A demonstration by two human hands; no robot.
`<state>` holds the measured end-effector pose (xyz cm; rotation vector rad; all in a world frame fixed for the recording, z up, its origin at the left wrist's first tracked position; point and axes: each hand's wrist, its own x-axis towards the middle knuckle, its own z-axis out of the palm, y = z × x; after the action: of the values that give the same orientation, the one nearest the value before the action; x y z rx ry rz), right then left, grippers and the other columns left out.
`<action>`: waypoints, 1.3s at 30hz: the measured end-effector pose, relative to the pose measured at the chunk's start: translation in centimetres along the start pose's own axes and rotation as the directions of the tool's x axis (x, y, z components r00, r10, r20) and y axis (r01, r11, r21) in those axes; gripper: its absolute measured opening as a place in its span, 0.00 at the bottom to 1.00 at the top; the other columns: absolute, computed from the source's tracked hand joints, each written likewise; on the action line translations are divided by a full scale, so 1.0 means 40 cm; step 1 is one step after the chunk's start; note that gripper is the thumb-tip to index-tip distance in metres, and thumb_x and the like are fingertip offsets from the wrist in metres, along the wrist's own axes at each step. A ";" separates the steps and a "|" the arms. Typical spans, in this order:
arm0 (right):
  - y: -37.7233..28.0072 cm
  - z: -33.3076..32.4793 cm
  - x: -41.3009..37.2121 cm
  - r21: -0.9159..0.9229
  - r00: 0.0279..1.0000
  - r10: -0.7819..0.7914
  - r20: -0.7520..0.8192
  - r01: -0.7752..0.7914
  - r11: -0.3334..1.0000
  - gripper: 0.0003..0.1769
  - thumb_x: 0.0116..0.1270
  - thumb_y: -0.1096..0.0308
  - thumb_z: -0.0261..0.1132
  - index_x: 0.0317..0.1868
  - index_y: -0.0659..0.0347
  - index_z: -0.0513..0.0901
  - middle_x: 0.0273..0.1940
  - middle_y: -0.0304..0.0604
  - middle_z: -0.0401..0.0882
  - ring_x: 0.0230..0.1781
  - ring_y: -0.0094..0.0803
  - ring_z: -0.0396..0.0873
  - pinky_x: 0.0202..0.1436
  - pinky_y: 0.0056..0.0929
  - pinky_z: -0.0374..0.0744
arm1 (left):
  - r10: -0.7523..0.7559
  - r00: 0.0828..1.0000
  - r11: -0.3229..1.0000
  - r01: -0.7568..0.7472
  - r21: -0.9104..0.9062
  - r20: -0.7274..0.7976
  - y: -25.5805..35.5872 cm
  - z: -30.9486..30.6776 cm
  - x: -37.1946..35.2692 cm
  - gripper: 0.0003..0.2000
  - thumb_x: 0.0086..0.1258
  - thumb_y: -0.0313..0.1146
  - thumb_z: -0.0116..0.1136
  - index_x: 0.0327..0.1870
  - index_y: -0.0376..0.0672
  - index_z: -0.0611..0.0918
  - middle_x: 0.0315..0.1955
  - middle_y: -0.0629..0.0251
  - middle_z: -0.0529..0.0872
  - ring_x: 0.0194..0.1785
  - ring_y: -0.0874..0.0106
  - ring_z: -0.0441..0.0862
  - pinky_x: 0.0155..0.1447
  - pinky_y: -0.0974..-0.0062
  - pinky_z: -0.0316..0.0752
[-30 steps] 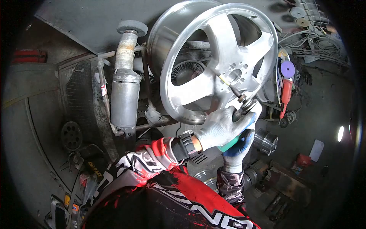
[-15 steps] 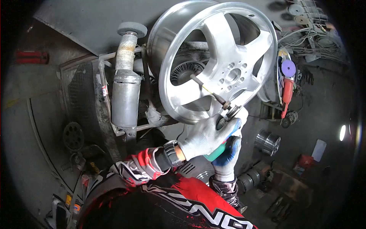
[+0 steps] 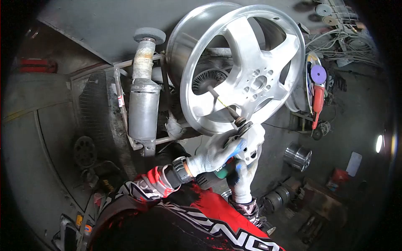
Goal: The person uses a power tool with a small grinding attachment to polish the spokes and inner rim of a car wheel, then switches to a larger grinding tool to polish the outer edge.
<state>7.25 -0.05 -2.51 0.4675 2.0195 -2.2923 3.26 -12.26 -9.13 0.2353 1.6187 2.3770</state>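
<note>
My left hand [image 3: 215, 152], in a white-and-blue work glove, is closed around a green-bodied power tool [image 3: 222, 172], mostly hidden beneath it. Ahead of the thumb sits a dark round collar [image 3: 240, 121], with a thin shaft [image 3: 224, 103] reaching up across the wheel's spoke in this view. Lower and to the right, my right hand [image 3: 243, 180], gloved alike, is closed at the lower edge of a pale silver metal part [image 3: 252, 150] with round holes. What that part is, I cannot tell. Just beyond both hands stands a large bare-metal five-spoke wheel rim [image 3: 240, 42].
Left of the rim, a grey cylindrical machine [image 3: 143, 111] carries a round wheel on top. A red polisher with a purple pad [image 3: 318, 74] hangs at right, below coiled cables [image 3: 356, 44]. Another rim [image 3: 298, 156] and a rusty bench [image 3: 322, 198] stand lower right.
Both hands have drawn down and slightly left, toward my body, with the green tool and silver part. More of the part's holes show now. The view has shifted slightly.
</note>
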 end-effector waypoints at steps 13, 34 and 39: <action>0.087 0.035 -0.103 -0.541 0.861 -0.183 0.475 0.449 0.711 0.71 0.40 0.64 0.88 0.79 0.65 0.49 0.69 0.59 0.66 0.65 0.46 0.75 0.71 0.46 0.72 | -0.493 0.855 0.530 0.440 -0.724 0.159 0.011 -0.066 -0.204 0.46 0.72 0.75 0.35 0.71 0.37 0.72 0.64 0.60 0.79 0.66 0.67 0.77 0.73 0.67 0.69; 0.148 0.078 -0.038 -0.483 0.906 -0.148 0.396 0.342 0.806 0.48 0.39 0.63 0.85 0.62 0.64 0.73 0.53 0.48 0.78 0.52 0.39 0.81 0.59 0.34 0.79 | -0.592 0.803 0.311 0.307 -0.900 0.069 -0.103 -0.117 -0.210 0.46 0.75 0.73 0.34 0.64 0.28 0.75 0.52 0.54 0.86 0.53 0.66 0.85 0.61 0.66 0.80; 0.125 0.082 -0.057 -0.439 0.948 0.022 0.317 0.126 0.890 0.49 0.37 0.63 0.85 0.61 0.65 0.73 0.53 0.50 0.78 0.53 0.41 0.80 0.60 0.38 0.78 | -0.609 0.792 0.385 0.340 -0.858 0.041 -0.057 -0.099 -0.208 0.45 0.78 0.70 0.30 0.64 0.28 0.75 0.51 0.55 0.86 0.52 0.68 0.85 0.61 0.70 0.79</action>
<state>9.96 -4.34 -6.42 0.0101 2.3051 -1.6824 10.39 -17.47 -12.64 -0.7200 0.2957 2.4087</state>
